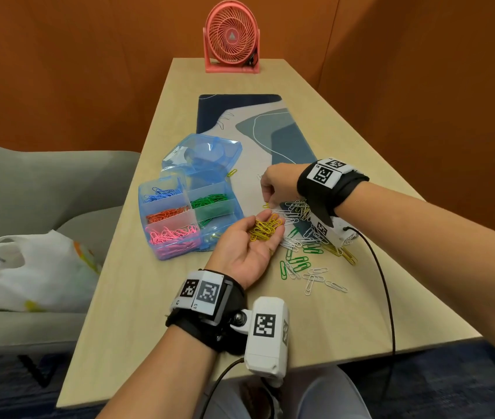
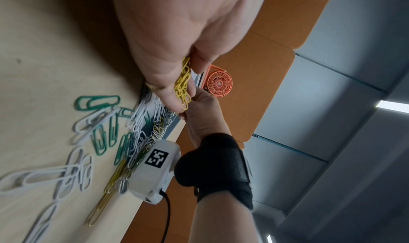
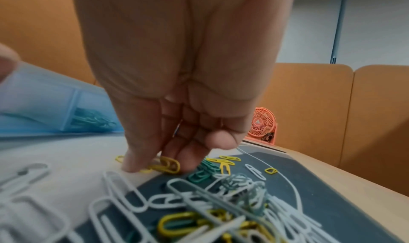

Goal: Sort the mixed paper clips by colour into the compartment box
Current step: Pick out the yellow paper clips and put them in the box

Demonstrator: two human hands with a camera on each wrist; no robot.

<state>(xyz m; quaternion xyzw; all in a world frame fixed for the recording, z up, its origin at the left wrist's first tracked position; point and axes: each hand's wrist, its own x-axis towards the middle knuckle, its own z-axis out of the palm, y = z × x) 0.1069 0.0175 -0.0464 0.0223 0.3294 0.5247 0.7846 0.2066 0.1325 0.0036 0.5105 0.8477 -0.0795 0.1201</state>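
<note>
The left hand (image 1: 247, 246) lies palm up near the middle of the surface (image 1: 137, 297), fingers loosely spread, cradling a bunch of yellow clips (image 1: 265, 229). Just beyond it the right hand (image 1: 278, 184) reaches down, fingers (image 3: 135, 161) pinching a yellow clip (image 3: 168, 165) on the mat (image 1: 270, 137). The mixed pile (image 1: 306, 255) — white, green, yellow — lies toward the right edge. The box (image 1: 179, 219) sits by the left edge, holding blue, green, orange and pink clips in separate compartments.
</note>
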